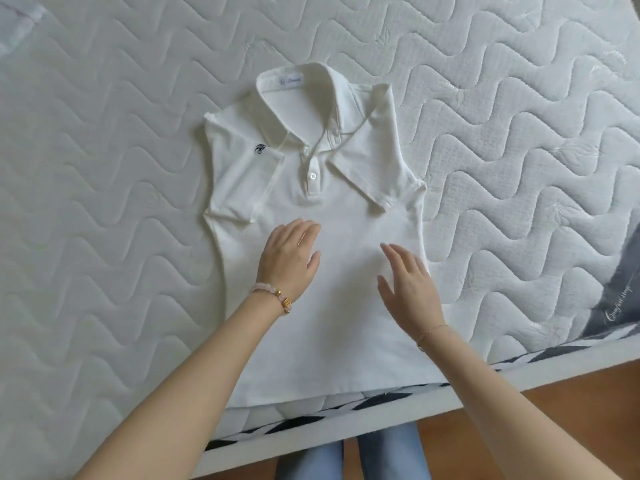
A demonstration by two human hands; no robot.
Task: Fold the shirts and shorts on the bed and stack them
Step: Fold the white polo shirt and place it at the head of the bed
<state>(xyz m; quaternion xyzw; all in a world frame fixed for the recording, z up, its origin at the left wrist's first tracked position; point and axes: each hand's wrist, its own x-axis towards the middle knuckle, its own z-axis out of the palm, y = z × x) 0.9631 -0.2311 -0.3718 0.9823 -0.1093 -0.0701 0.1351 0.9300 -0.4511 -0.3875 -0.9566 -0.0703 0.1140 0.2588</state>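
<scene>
White polo shirt (329,348) lies face up, hem at the near edge of the mattress (104,174). Your left hand (291,254) and right hand (407,282) are over mid-shirt, fingers straight, gripping nothing, probably to smooth it flat. Beyond them, both sleeves (239,188) lie folded inward.

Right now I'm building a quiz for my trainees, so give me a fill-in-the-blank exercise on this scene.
The polo shirt on the mattress is ___ in colour.
Both of its sleeves are folded ___ over its front.
The bead bracelet sits on the person's ___ wrist.
Missing words: white; inward; left.
</scene>
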